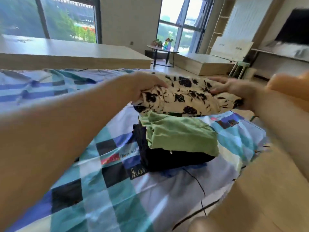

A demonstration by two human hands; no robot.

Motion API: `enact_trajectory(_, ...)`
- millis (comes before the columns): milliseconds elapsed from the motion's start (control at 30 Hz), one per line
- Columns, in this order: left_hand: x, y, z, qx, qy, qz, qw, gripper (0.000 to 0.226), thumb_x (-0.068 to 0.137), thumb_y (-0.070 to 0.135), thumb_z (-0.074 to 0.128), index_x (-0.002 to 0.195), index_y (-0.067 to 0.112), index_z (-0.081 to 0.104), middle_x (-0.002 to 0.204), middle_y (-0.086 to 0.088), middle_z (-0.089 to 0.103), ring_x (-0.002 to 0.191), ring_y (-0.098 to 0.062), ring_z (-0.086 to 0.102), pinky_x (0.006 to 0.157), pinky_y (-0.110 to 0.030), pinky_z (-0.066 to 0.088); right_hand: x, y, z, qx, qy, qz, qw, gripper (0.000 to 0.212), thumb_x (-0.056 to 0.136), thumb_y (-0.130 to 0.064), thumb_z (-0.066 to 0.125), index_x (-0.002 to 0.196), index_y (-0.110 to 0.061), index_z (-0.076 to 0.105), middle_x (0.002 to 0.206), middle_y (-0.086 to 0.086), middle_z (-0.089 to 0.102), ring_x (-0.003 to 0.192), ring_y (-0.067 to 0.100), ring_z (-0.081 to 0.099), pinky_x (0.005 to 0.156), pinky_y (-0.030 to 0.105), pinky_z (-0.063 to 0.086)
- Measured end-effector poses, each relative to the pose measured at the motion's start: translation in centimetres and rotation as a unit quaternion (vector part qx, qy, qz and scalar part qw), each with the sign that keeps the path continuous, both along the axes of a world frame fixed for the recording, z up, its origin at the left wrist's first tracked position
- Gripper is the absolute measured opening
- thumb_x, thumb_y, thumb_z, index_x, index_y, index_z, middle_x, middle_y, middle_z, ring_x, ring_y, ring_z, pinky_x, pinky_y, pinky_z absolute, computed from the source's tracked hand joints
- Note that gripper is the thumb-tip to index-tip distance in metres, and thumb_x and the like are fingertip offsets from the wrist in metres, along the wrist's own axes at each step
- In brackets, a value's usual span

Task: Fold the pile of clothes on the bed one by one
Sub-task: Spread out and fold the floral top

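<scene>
The left hand [144,86] grips the left edge of a cream flowered garment [184,97] on the bed [103,190], the right hand [234,88] rests straight-fingered on its right side, and nearer than both hands a folded green garment [181,133] lies on a dark garment [167,159].

matt cloth garment [182,96], smooth cotton bedsheet [103,190]
</scene>
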State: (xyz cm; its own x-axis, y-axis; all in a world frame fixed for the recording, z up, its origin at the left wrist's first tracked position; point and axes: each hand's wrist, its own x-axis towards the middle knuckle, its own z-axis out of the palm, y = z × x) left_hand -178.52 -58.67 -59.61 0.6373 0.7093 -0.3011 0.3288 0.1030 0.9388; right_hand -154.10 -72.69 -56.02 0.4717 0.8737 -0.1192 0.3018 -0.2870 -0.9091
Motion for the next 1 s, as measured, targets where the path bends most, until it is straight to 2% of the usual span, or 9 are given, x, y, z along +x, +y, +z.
enact_trajectory(100,2.4,-1.1,-3.4,0.153,0.167,-0.002,0.974,0.061,0.089,0.047,0.071,0.126,0.004,0.05,0.114,-0.026,0.07,0.099,-0.029,0.071,0.079,-0.039,0.059,1.6,-0.2,-7.3,-0.09,-0.011,-0.02,0.996,0.053,0.1,0.007,0.048,0.147,-0.016,0.047,0.129,0.017,0.063,0.107,0.032,0.066,0.092,0.04,0.057)
enact_trajectory(167,2.1,-2.4,-6.8,0.282,0.344,-0.053,0.894,0.098,0.091,0.077,0.035,0.158,0.008,0.019,0.159,-0.023,0.03,0.142,-0.038,0.038,0.113,-0.052,0.037,1.6,-0.1,-10.8,-0.137,-0.099,-0.012,0.986,0.05,0.103,-0.011,0.053,0.151,-0.022,0.044,0.148,0.011,0.051,0.129,0.028,0.054,0.104,0.034,0.045)
enact_trajectory(233,2.0,-1.7,-7.8,0.358,0.417,-0.007,0.835,0.1,0.088,0.084,0.019,0.161,0.018,0.002,0.166,-0.018,0.009,0.15,-0.042,0.017,0.115,-0.061,0.022,2.3,0.5,-11.2,-0.164,-0.225,0.008,0.96,0.051,0.103,-0.031,0.054,0.152,-0.029,0.04,0.157,0.007,0.039,0.139,0.026,0.042,0.111,0.032,0.037)
enact_trajectory(333,3.2,-0.7,-5.7,0.516,0.358,-0.01,0.778,0.082,0.098,0.065,0.035,0.16,0.028,-0.003,0.168,-0.009,-0.006,0.153,-0.039,-0.002,0.118,-0.064,0.004,2.6,1.7,-9.1,-0.187,-0.345,0.052,0.918,0.053,0.101,-0.042,0.052,0.152,-0.033,0.039,0.162,0.008,0.027,0.147,0.029,0.03,0.12,0.045,0.027)
enact_trajectory(433,5.4,-0.6,-3.9,0.559,0.233,-0.101,0.789,0.075,0.098,0.064,0.037,0.16,0.031,0.012,0.168,-0.002,0.006,0.154,-0.029,0.002,0.121,-0.061,0.006,1.1,3.0,-7.8,-0.154,-0.346,0.108,0.919,0.054,0.099,-0.058,0.045,0.15,-0.044,0.037,0.162,0.002,0.027,0.147,0.028,0.029,0.119,0.049,0.026)
enact_trajectory(533,5.4,-0.9,-5.6,0.509,0.266,-0.184,0.798,0.097,0.08,0.089,0.019,0.16,0.035,0.008,0.169,0.002,0.005,0.155,-0.025,0.001,0.122,-0.062,0.006,-0.6,3.7,-9.7,-0.129,-0.365,0.127,0.913,0.055,0.103,-0.057,0.032,0.155,-0.039,0.03,0.165,-0.002,0.025,0.151,0.021,0.021,0.123,0.044,0.018)
enact_trajectory(633,4.0,-1.0,-10.9,0.437,0.226,-0.146,0.859,0.111,0.066,0.1,0.021,0.159,0.041,0.002,0.168,0.013,-0.004,0.155,-0.016,-0.009,0.122,-0.063,0.006,-1.6,3.2,-13.7,-0.1,-0.389,0.085,0.912,0.055,0.105,-0.056,0.024,0.158,-0.038,0.02,0.167,-0.009,0.013,0.154,0.012,0.008,0.124,0.05,0.007)
enact_trajectory(767,3.7,-2.0,-14.2,0.464,0.174,-0.061,0.866,0.113,0.061,0.103,0.025,0.157,0.046,0.007,0.168,0.017,0.002,0.154,-0.009,-0.009,0.123,-0.059,0.009,-2.4,2.3,-16.4,-0.052,-0.415,0.045,0.907,0.062,0.1,-0.061,0.02,0.158,-0.04,0.018,0.167,-0.012,0.011,0.154,0.011,0.006,0.123,0.052,0.005)
enact_trajectory(1000,1.9,-2.0,-9.7,0.486,0.127,-0.054,0.863,0.096,0.078,0.087,0.045,0.154,0.029,0.033,0.156,0.002,0.038,0.141,-0.02,0.039,0.111,-0.041,0.036,-3.4,2.4,-11.3,-0.047,-0.389,0.047,0.919,0.058,0.102,-0.056,0.04,0.154,-0.031,0.034,0.162,-0.001,0.033,0.147,0.022,0.032,0.12,0.051,0.023)
